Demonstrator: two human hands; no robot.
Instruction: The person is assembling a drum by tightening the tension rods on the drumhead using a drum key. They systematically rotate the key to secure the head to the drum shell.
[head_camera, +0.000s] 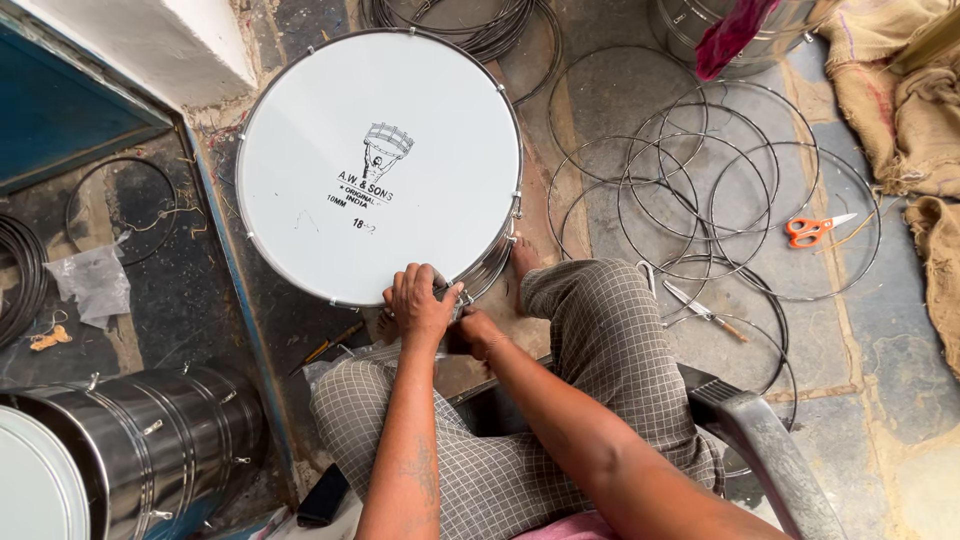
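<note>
A big round drum (378, 165) with a white skin and shiny metal shell stands on the floor in front of me, between my feet. My left hand (420, 302) rests on its near rim, fingers curled over the metal hoop. Just to the right and lower, my right hand (477, 331) is closed against the drum's side below the rim; what it grips is hidden. My checked trousers and a grey plastic chair (770, 450) fill the lower frame.
Several thin wire hoops (690, 190) lie spread on the floor to the right, with orange-handled scissors (815, 229) and a knife (705, 311) among them. A steel drum shell (130, 450) lies at lower left. Burlap sacking (905, 100) is at upper right, a screwdriver (328, 347) near my left knee.
</note>
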